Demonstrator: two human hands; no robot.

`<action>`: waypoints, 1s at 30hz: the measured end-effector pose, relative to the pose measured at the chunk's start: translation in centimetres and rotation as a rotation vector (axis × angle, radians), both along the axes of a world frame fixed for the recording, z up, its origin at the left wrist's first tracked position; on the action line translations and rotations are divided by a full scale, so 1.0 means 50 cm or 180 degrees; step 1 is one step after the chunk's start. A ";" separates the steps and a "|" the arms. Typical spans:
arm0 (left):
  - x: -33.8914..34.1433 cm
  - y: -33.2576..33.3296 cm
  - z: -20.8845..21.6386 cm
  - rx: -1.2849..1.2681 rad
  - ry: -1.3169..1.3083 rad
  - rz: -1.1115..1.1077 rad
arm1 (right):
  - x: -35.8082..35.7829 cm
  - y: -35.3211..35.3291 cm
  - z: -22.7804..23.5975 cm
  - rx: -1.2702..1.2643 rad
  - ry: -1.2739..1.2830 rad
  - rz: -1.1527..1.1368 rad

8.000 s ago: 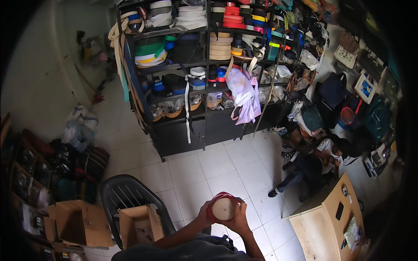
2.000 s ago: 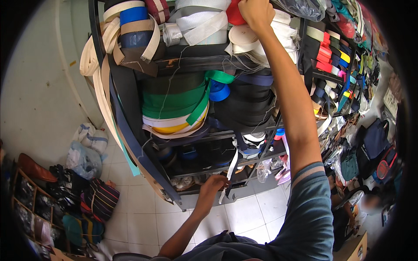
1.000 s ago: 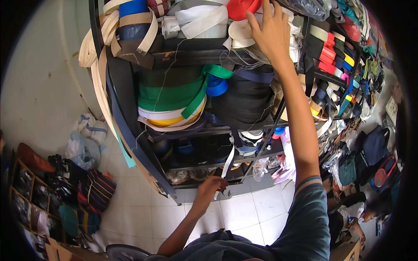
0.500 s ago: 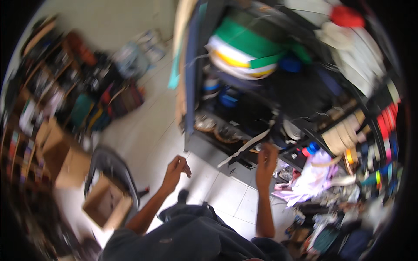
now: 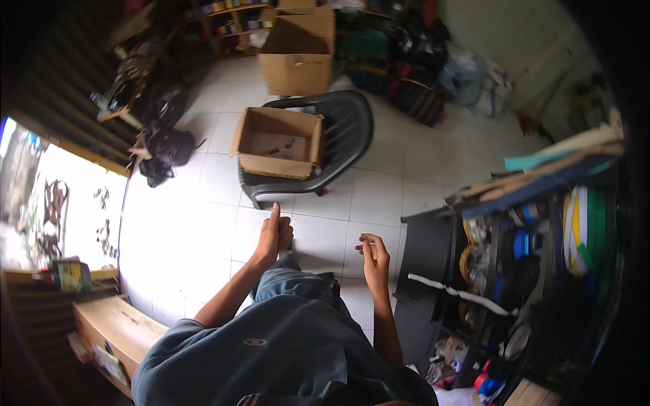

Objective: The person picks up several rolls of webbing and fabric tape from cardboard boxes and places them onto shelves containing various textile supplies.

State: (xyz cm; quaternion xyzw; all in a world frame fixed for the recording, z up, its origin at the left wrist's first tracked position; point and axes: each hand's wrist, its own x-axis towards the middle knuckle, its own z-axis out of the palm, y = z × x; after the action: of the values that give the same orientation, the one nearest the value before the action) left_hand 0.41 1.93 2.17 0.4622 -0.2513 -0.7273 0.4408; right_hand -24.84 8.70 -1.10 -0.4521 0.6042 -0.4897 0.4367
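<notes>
My left hand is held out over the floor in front of me, its thumb stretched forward and its other fingers curled in. Nothing shows in it. To its right, my right hand hangs in the air, empty, with thumb and fingers loosely bent and apart. A dark plastic chair stands ahead, beyond both hands. On its seat sits an open-topped cardboard box with a few small dark bits on its bottom. The left hand is nearest the chair's front edge, without touching it.
A larger open carton stands behind the chair. On the right is a black shelf unit with a white strap hanging across it. A wooden bench is at the lower left, a black bag farther left on the floor.
My view has swung left, bringing the chair and box to the middle and the shelf unit to the right. My right hand is now away from the shelf. The left hand's thumb is stretched out.
</notes>
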 end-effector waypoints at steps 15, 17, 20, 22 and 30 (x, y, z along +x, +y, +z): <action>0.638 0.021 -0.020 -0.0483 -0.0985 0.1489 | 0.669 -0.306 -0.051 0.0160 -0.0157 0.1953; 0.697 -0.006 -0.019 -0.0471 -0.0799 0.1672 | 0.732 -0.335 -0.055 0.0213 -0.0076 0.2069; 0.771 -0.053 -0.012 -0.0541 -0.0650 0.1894 | 0.805 -0.385 -0.066 0.0269 0.0043 0.2143; 0.816 -0.086 -0.023 -0.0604 -0.0661 0.1909 | 0.846 -0.423 -0.085 0.0259 0.0073 0.2136; 0.992 -0.229 -0.067 -0.0316 -0.0851 0.2086 | 1.004 -0.625 -0.189 0.0359 -0.0249 0.2020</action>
State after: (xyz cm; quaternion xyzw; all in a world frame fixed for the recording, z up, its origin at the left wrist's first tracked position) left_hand 50.02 -9.51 -1.17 0.5873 -0.1801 -0.4672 0.6358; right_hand 25.37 -22.55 -10.53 -0.5739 0.4421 -0.3118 0.6148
